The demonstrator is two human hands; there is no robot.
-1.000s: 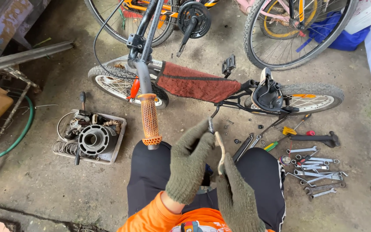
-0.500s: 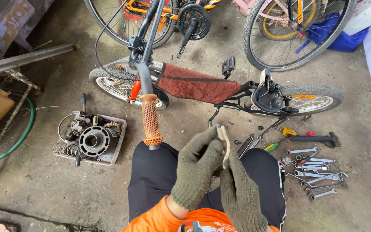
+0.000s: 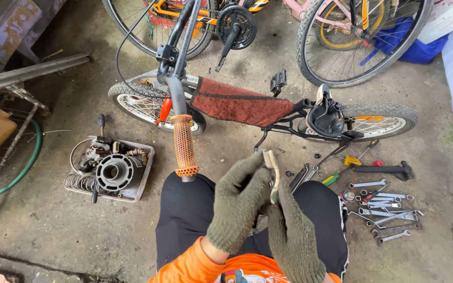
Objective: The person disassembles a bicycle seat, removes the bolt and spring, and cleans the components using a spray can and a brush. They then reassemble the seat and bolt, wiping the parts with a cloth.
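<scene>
A small bicycle lies on its side across the concrete floor, a dark red pad wrapped round its frame and its orange handlebar grip pointing toward the person's black-trousered knees. Left of the knees sits a shallow tray of engine parts and springs; to the right, a spread of spanners and screwdrivers lies on the floor. Above the lap both hands wear knitted olive gloves — the left hand is curled round a small pale brush-like tool, fingers closed on it, while the right hand pinches the tool's lower end from below — the two hands touching each other
</scene>
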